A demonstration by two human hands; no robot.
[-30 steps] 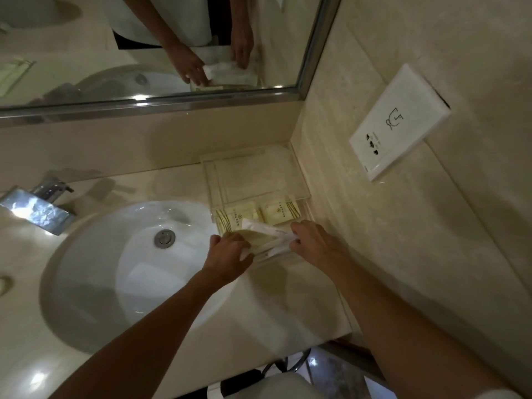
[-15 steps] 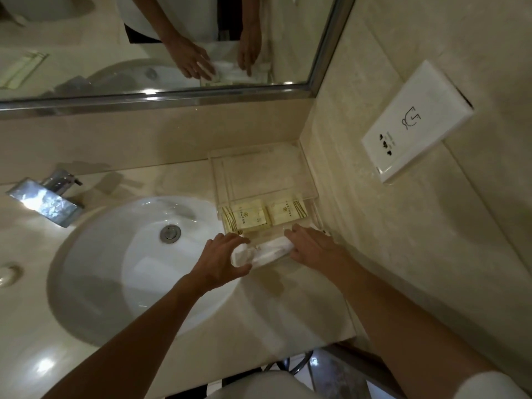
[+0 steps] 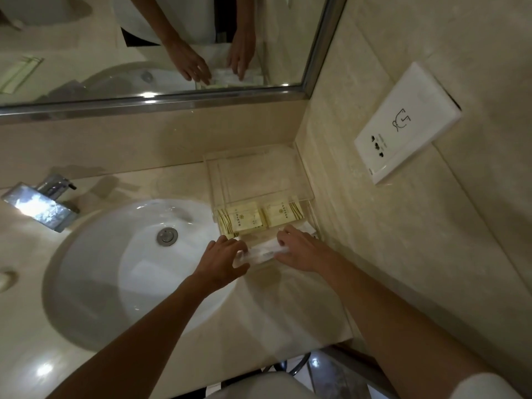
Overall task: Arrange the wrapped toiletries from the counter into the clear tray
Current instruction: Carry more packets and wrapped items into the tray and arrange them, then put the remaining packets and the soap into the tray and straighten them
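Hands meet at the near end of the clear tray (image 3: 299, 194), which sits on the counter (image 3: 288, 306) in the far right corner, against the right wall. The left hand (image 3: 221, 262) has its fingers loosely spread, fingertips touching the left end of a white wrapped packet (image 3: 263, 251) that lies across the tray's near edge. The right hand (image 3: 302, 250) rests on the packet's right end with fingers curled over it; whether it pinches the wrap, I cannot tell. Just beyond the packet, 2 yellow wrapped toiletries (image 3: 246, 220) lie side by side inside the tray. The far half of the tray shows only its clear base. Left of the tray is the white sink (image 3: 121, 272) with the chrome tap (image 3: 40, 205) at far left. On the right wall hangs a white socket plate (image 3: 403, 125), and the mirror (image 3: 144, 47) above reflects both hands.
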